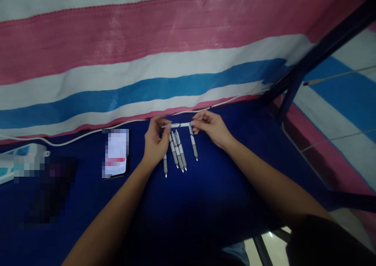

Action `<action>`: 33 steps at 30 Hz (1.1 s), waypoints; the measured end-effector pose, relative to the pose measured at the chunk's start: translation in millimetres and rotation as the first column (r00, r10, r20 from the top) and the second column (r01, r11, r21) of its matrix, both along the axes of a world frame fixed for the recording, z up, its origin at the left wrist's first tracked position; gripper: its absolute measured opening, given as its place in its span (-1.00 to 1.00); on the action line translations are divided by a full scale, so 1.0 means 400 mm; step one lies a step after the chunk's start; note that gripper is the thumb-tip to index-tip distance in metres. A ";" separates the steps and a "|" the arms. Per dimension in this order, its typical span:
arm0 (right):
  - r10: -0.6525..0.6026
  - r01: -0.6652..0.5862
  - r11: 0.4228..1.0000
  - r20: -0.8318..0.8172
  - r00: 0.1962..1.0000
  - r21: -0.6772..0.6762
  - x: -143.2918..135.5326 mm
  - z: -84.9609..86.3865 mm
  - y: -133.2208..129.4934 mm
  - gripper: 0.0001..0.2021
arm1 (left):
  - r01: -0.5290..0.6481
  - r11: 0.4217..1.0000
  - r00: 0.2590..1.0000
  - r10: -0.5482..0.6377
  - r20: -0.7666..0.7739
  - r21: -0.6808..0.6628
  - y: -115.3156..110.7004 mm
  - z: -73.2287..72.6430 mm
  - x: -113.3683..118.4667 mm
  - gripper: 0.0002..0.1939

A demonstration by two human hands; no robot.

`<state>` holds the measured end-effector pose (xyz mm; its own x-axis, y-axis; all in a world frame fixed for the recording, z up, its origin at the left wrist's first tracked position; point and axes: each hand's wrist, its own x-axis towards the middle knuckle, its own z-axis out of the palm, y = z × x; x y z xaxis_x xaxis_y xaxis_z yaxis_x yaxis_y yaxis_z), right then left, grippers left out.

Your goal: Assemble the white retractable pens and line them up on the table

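A white pen (184,124) lies crosswise between my two hands, above the tops of the other pens. My left hand (157,140) pinches its left end between thumb and fingers. The fingers of my right hand (211,128) are closed at its right end. Below it, several white pens with grey grips (178,150) lie side by side, tips toward me. One pen (165,167) is partly hidden under my left hand. Another pen (194,146) lies apart, its top just below my right fingertips.
A phone (116,152) with a lit screen lies left of my left hand. Farther left are a power strip (23,160) and a blurred dark object (53,191). A white cable (79,136) runs along the back edge by the striped sheet (132,62). A dark frame post (293,78) stands right.
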<state>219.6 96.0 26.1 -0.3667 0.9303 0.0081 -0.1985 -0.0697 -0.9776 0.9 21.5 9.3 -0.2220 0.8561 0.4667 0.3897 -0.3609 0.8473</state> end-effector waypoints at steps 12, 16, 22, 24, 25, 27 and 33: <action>0.166 -0.217 0.970 0.354 0.920 0.108 0.023 0.075 -0.009 -0.41 | 0.017 1.000 1.000 -0.017 0.020 0.018 -0.027 0.050 0.020 -0.86; 0.249 -0.271 0.963 0.377 0.892 0.004 0.037 0.089 -0.007 -0.45 | 0.122 0.988 0.943 -0.086 -0.320 0.093 -0.033 0.059 -0.008 -0.85; 0.302 -0.290 0.953 0.291 0.908 -0.083 0.039 0.081 -0.013 -0.50 | 0.201 0.970 0.803 -0.083 -0.590 0.137 -0.039 0.063 -0.013 -0.78; 0.311 -0.296 0.951 0.283 0.907 -0.095 0.043 0.079 -0.014 -0.50 | 0.200 0.972 0.786 -0.086 -0.612 0.121 -0.040 0.060 -0.008 -0.77; 0.311 -0.298 0.950 0.293 0.904 -0.089 0.045 0.078 -0.014 -0.51 | 0.204 0.973 0.781 -0.094 -0.618 0.109 -0.040 0.059 -0.006 -0.76; 0.309 -0.305 0.950 0.325 0.894 -0.063 0.050 0.077 -0.012 -0.52 | 0.216 0.972 0.772 -0.112 -0.626 0.092 -0.041 0.057 -0.007 -0.76; 0.286 -0.283 0.958 0.209 0.935 -0.046 0.033 0.079 -0.020 -0.54 | 0.210 0.969 0.786 -0.089 -0.611 0.129 -0.048 0.055 -0.002 -0.77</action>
<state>232.9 88.1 57.8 -0.6080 0.7860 -0.1115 0.0426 -0.1079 -0.9932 0.2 2.5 31.4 0.2765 0.7420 0.6108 0.7229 -0.5793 0.3765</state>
